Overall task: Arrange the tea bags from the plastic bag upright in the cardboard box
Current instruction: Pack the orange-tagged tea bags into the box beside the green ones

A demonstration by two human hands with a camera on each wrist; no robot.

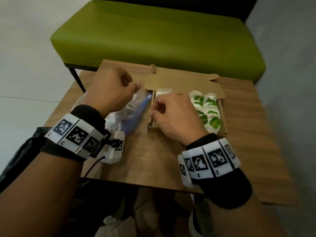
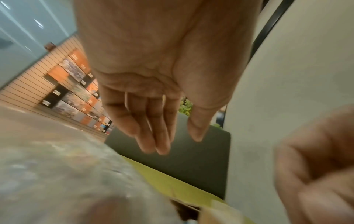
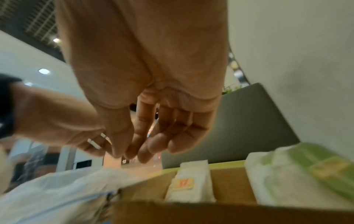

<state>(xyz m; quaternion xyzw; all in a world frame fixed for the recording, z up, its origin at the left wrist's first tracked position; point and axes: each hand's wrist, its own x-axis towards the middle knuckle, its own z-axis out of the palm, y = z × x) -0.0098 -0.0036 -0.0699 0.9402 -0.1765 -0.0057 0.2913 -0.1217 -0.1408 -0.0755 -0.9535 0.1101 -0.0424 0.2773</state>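
Head view: a cardboard box (image 1: 222,115) lies open on a wooden table (image 1: 162,159), lid flap folded back toward a green bench (image 1: 153,36). The right half of the box holds a packed group of white tea bags with green labels (image 1: 207,112). The left half holds white tea bags (image 1: 163,92) at its far end; in the right wrist view one of them (image 3: 191,183) carries an orange label and stands against the far wall of the box.

A clear plastic bag (image 1: 130,108) with a blue strip lies just left of the box, touching its left wall. Its contents cannot be made out.

The right hand (image 1: 174,115) is over the left half of the box, fingers loosely curled, tips drawn near the thumb; the right wrist view shows nothing between them. The left hand (image 1: 109,93) is above the plastic bag; the left wrist view shows its fingers (image 2: 153,128) extended and relaxed, holding nothing. Whether it touches the bag cannot be told.
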